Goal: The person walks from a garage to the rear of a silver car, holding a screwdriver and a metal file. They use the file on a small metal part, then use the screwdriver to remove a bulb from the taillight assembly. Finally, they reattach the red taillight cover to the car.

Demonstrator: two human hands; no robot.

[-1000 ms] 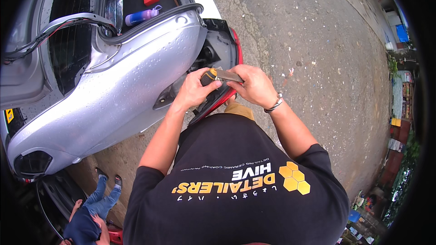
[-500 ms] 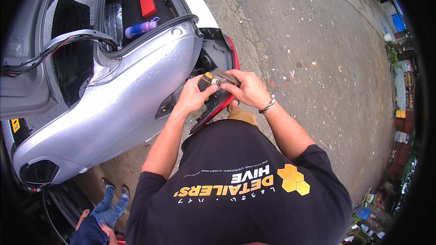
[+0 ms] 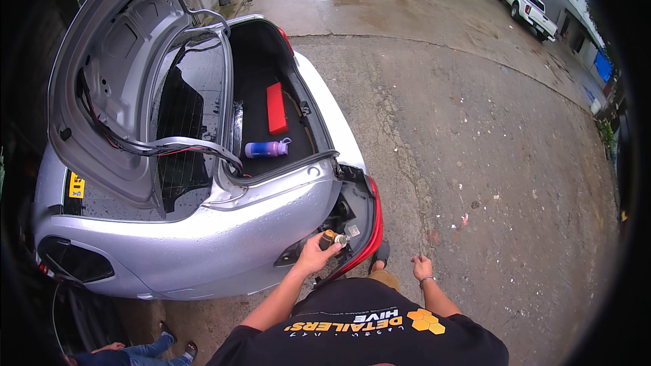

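Note:
In my left hand (image 3: 314, 256), fingers wrapped, is a tool with a yellow-and-black handle (image 3: 327, 239). A small silvery round part (image 3: 340, 239) shows at the fingertips beside it. That hand is over the rear corner of a silver car, at an exposed dark cavity (image 3: 349, 211) next to the red tail light (image 3: 373, 236). My right hand (image 3: 422, 268) is apart from the car, low over the ground to the right. Its fingers are curled closed, and what they hold, if anything, is too small to make out.
The raised trunk lid (image 3: 129, 34) is on the left. Inside the trunk (image 3: 254, 61) lie a red box (image 3: 276, 108) and a purple bottle (image 3: 266, 148). Another person (image 3: 135, 354) is at the lower left. A white pickup (image 3: 527, 8) stands far right on the pavement (image 3: 488, 135).
My hands, together before, are now apart: the right has moved away to the right. The dark flat piece it held is no longer visible. The view has tilted up, showing more trunk and pavement.

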